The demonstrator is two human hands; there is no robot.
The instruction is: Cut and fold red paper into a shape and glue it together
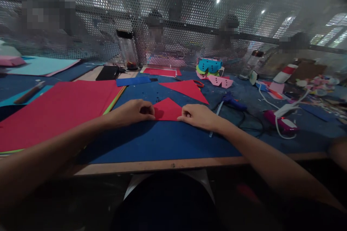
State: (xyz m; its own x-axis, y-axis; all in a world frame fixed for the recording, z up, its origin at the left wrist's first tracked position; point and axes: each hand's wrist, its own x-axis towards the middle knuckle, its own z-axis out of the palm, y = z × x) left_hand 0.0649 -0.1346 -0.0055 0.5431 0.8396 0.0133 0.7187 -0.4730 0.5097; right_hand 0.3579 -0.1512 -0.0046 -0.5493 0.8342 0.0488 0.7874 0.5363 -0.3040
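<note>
A small folded red paper piece [167, 110] lies on the blue table mat [162, 140] in front of me. My left hand [133, 112] is closed, its fingers pinching the paper's left edge. My right hand [197, 116] is closed too, pressing and pinching the paper's lower right corner. A larger red paper triangle [185, 89] lies flat just behind them.
A stack of red sheets [54, 110] covers the left. Blue glue gun [232, 101], pink glue gun [279, 122] with white cable, orange-handled scissors [199, 83], pink and blue paper crafts [213, 72], two bottles [128, 51] and a perforated metal screen stand behind; people sit beyond it.
</note>
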